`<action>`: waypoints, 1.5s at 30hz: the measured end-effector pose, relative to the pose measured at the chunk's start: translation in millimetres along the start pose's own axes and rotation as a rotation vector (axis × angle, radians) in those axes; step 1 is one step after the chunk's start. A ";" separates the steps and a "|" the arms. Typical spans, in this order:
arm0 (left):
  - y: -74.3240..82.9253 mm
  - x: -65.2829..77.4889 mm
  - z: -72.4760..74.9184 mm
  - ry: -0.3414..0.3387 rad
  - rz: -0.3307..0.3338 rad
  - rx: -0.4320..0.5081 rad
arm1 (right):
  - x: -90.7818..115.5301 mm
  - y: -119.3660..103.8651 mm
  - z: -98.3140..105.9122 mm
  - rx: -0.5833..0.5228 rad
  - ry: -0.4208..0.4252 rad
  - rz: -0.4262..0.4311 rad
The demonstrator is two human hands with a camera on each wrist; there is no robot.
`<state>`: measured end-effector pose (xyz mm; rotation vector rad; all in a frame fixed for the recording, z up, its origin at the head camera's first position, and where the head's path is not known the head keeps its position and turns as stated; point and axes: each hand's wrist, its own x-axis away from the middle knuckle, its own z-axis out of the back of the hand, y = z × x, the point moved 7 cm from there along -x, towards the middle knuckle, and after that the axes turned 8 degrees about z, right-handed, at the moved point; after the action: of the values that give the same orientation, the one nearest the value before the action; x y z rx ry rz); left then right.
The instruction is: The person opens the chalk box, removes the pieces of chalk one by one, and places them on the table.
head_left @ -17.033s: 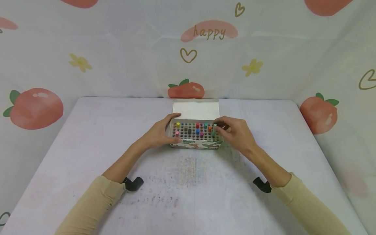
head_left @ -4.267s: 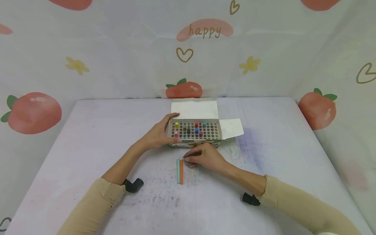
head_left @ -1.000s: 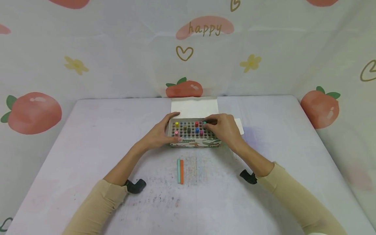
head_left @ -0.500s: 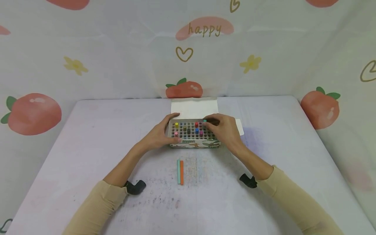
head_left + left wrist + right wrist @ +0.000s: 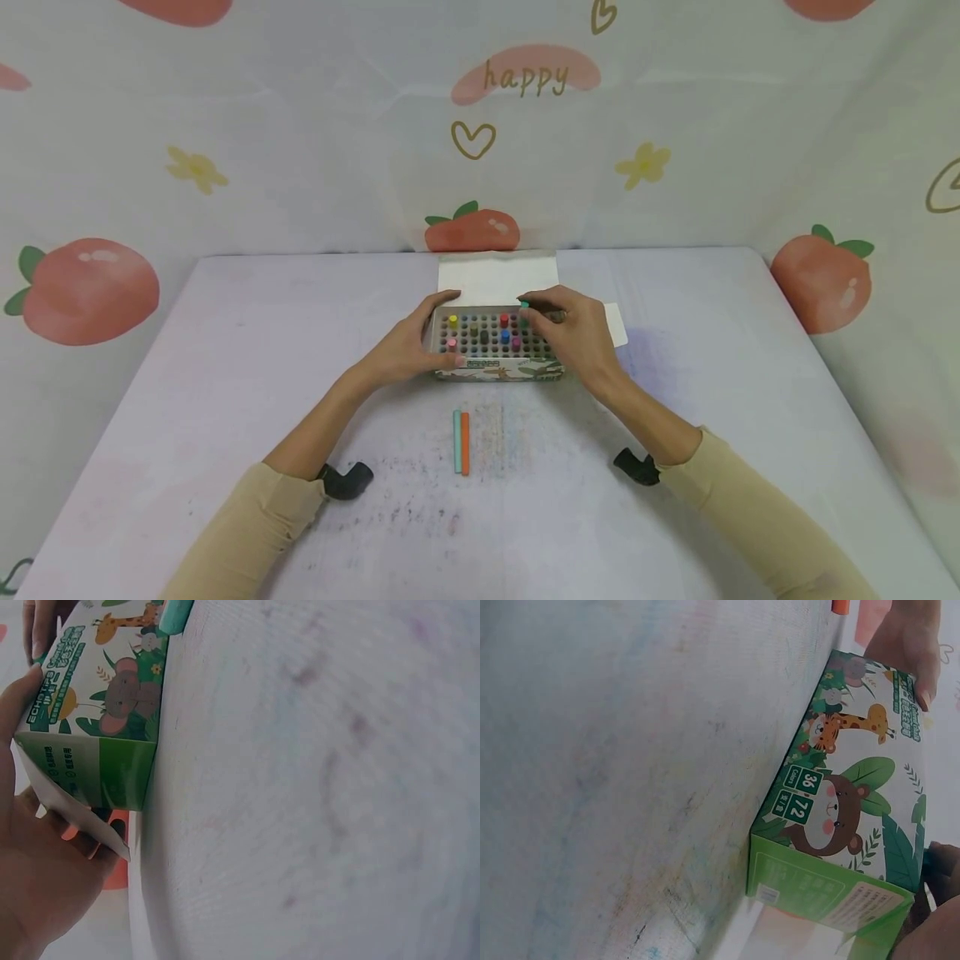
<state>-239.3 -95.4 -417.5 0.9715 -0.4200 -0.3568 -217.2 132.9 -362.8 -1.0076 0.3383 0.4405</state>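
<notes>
A small printed box of chalk (image 5: 495, 369) with a holed insert stands at mid-table, several coloured chalk sticks poking up from its holes. My left hand (image 5: 402, 343) grips its left end, thumb at the front edge and fingers round the side and back. Over the box's right half, my right hand (image 5: 573, 329) pinches a green chalk stick (image 5: 524, 317), standing upright and raised above the others. In front of the box, a mint chalk stick (image 5: 457, 442) and an orange chalk stick (image 5: 465, 444) lie side by side on the table.
The box's white lid (image 5: 498, 278) stands open at the back, and a white side flap (image 5: 616, 323) sticks out to the right beyond my right hand. Coloured smudges mark the white tabletop (image 5: 525, 525). A printed cloth (image 5: 337, 125) hangs behind the table.
My right hand has lifted the green chalk stick higher out of its hole over the last second. Earlier, the mint and orange sticks went from the box to the table. My left hand stays put.
</notes>
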 end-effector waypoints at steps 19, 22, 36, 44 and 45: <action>2.1 -0.3 0.8 0.014 0.003 -0.013 | 4.8 -18.7 5.8 -0.277 0.002 -0.103; 1.2 -0.5 0.6 0.013 0.005 -0.014 | 7.6 -20.3 2.5 -0.267 -0.040 -0.157; -0.8 -0.9 -0.8 0.012 0.003 -0.007 | 27.3 -30.7 -18.8 -0.398 -0.172 -0.236; -1.0 0.8 -1.3 0.007 0.002 0.013 | 40.9 -29.3 -32.2 -0.382 -0.251 -0.282; -1.2 0.7 -1.3 0.006 0.000 0.015 | 41.9 -29.4 -33.7 -0.381 -0.261 -0.282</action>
<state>-238.2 -95.5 -419.0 0.9872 -0.4177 -0.3510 -168.6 98.5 -377.5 -1.3295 -0.1289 0.3805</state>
